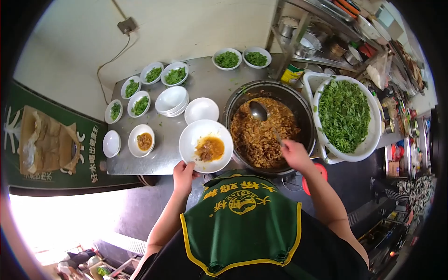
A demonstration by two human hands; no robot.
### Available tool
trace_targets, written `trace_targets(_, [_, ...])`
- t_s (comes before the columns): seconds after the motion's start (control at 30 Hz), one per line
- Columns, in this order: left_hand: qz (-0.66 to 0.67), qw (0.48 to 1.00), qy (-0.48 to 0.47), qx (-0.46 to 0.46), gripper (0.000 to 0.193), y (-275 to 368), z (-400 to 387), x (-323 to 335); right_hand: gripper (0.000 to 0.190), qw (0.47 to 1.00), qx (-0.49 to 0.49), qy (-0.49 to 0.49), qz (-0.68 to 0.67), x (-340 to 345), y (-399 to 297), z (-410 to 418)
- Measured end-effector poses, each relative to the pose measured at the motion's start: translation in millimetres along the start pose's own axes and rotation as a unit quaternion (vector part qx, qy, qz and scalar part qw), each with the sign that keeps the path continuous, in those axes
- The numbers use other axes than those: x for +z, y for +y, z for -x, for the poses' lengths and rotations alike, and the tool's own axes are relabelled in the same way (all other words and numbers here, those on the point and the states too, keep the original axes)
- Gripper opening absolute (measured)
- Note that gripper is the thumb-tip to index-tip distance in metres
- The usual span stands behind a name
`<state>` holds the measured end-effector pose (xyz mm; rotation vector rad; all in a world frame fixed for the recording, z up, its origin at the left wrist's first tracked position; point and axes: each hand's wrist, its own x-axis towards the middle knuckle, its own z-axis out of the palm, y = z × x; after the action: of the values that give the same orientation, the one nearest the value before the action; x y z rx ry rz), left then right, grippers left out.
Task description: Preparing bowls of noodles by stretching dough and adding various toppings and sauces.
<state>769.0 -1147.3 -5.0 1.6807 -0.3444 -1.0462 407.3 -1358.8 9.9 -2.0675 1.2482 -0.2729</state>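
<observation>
My left hand grips the near rim of a white bowl, tilted a little, with brown minced sauce and orange oil in it. This bowl is held at the table's front edge, just left of a large dark pot. The pot is well filled with a chunky brown meat-like sauce. Over the pot's right side, my right hand is closed around the handle of a metal ladle. The ladle's bowl rests in the sauce towards the far side. Part of its handle is hard to see against the sauce.
White bowls of chopped green herbs stand along the back and left of the steel table. Stacked white bowls and a sauced bowl sit nearer. Right of the pot is a tub of chopped herbs; a metal shelf rises behind.
</observation>
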Motion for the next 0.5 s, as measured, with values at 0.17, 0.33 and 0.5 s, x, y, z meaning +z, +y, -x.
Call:
trace_targets(0.17, [-0.007,1.0,0.008,-0.011,0.018,-7.2,1.3,-9.2,0.017,0.996,0.011,-0.078,-0.043,48.5,-8.8,29.0])
trace_targets(0.33, [0.015,0.999,0.023,-0.024,0.018,-7.8,5.9,-8.1,0.019,0.991,0.012,-0.113,0.076,49.8,-12.6,34.7])
trace_targets(0.5, [0.022,0.999,0.017,-0.017,0.016,-6.3,4.3,-7.4,0.025,0.971,0.07,-0.082,0.215,43.8,5.0,-8.8])
